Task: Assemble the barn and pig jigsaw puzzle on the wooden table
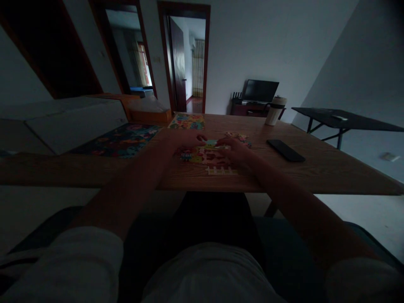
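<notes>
A partly joined colourful jigsaw (208,159) lies on the wooden table (315,168) in front of me. My left hand (184,141) rests on its left upper edge, fingers curled over pieces. My right hand (236,152) lies on its right side, fingers bent down onto the pieces. Between both hands sits a pale green piece (211,143); whether either hand grips it is unclear in the dim light. A small heap of loose pieces (240,136) lies just beyond my right hand.
A dark phone (285,150) lies right of the puzzle, a white tumbler (275,110) farther back. A picture sheet (187,121) and a dark colourful board (118,141) lie to the left, beside white boxes (69,120). A black side table (347,120) stands at right.
</notes>
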Tool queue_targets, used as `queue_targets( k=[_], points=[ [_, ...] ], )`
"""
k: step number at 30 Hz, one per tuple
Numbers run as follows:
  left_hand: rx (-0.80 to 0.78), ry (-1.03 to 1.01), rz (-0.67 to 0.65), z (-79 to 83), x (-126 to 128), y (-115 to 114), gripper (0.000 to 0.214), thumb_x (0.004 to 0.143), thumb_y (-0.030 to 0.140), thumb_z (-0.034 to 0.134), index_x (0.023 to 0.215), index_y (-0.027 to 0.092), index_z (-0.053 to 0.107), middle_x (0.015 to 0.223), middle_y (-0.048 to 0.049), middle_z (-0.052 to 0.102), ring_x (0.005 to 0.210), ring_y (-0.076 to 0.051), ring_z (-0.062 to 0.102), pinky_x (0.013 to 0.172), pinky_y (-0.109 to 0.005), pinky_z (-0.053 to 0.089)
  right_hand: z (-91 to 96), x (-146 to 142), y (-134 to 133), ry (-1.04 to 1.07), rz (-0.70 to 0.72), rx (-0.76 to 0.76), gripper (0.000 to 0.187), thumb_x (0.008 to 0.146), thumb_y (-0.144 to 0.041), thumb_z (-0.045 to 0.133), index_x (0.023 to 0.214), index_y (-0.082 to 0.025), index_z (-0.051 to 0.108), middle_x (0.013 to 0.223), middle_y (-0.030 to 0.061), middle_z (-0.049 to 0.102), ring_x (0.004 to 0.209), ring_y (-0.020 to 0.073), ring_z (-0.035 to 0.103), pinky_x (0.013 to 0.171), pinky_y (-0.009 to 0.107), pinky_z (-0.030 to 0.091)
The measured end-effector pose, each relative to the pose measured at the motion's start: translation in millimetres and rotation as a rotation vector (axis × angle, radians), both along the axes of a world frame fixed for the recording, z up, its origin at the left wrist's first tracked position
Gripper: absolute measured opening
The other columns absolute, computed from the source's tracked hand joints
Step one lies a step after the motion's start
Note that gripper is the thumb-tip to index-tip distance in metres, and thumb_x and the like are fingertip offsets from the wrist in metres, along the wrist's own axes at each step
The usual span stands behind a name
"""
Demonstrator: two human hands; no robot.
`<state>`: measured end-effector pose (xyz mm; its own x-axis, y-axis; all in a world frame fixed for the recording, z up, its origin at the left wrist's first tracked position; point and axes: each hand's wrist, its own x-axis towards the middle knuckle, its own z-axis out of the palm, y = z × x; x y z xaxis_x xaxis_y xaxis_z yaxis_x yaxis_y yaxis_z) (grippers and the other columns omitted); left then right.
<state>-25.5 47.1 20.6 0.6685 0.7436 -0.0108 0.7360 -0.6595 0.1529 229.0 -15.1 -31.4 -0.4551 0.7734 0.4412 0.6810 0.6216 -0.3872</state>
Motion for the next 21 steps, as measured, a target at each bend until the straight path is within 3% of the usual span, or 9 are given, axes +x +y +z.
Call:
queue_targets(
  k=[3, 8, 12, 16, 21],
  points=[
    [0.034, -0.066, 0.063, -12.5, 2.6, -12.4, 0.053, 0.095, 0.049, 0.048, 0.137, 0.023, 0.064, 0.138, -0.0086, 0.065, 0.122, -0.025, 0.06, 0.104, -0.033, 0.044, -7.2, 14.3, 11.5, 0.1, -0.062, -0.034, 0.026, 0.09, -0.032, 0.064, 0.109, -0.019, 0.076, 0.115, 0.0107, 0.073, 0.105, 0.0243, 0.068, 0.096, 0.039, 0.051],
    [0.026, -0.029, 0.134, -26.5, 0.1, -18.5, 0.054, 0.091, 0.051, 0.052, 0.135, 0.023, 0.067, 0.143, -0.0108, 0.061, 0.128, -0.028, 0.056, 0.109, -0.037, 0.041, -11.4, 10.7, 9.6, -0.029, -0.076, -0.021, 0.035, 0.086, -0.046, 0.073, 0.109, -0.02, 0.078, 0.13, 0.0145, 0.064, 0.122, 0.0285, 0.061, 0.108, 0.044, 0.044],
    [0.011, -0.027, 0.141, -27.2, -3.0, -14.7, 0.051, 0.09, 0.047, 0.052, 0.132, 0.024, 0.069, 0.138, -0.0103, 0.065, 0.123, -0.027, 0.06, 0.107, -0.037, 0.043, -8.0, 2.4, 1.0, -0.17, -0.07, -0.036, 0.038, 0.086, -0.05, 0.073, 0.108, -0.02, 0.079, 0.132, 0.0152, 0.062, 0.124, 0.0309, 0.059, 0.109, 0.043, 0.044],
    [0.001, -0.077, 0.148, -26.4, -6.8, -11.6, 0.049, 0.091, 0.044, 0.05, 0.133, 0.026, 0.067, 0.137, -0.0078, 0.065, 0.122, -0.025, 0.061, 0.106, -0.035, 0.044, -5.3, -1.3, 0.4, -0.281, -0.06, -0.003, 0.03, 0.095, -0.041, 0.062, 0.105, -0.019, 0.08, 0.124, 0.0136, 0.068, 0.123, 0.0286, 0.06, 0.108, 0.039, 0.043],
    [-0.041, -0.086, 0.122, -26.1, -8.3, -11.4, 0.048, 0.091, 0.048, 0.054, 0.129, 0.025, 0.07, 0.136, -0.0095, 0.066, 0.12, -0.027, 0.061, 0.106, -0.037, 0.044, -8.1, -6.3, 4.4, -0.334, -0.094, 0.07, 0.035, 0.1, -0.043, 0.054, 0.106, -0.019, 0.079, 0.122, 0.0152, 0.069, 0.122, 0.0283, 0.06, 0.108, 0.038, 0.043]
  ],
)
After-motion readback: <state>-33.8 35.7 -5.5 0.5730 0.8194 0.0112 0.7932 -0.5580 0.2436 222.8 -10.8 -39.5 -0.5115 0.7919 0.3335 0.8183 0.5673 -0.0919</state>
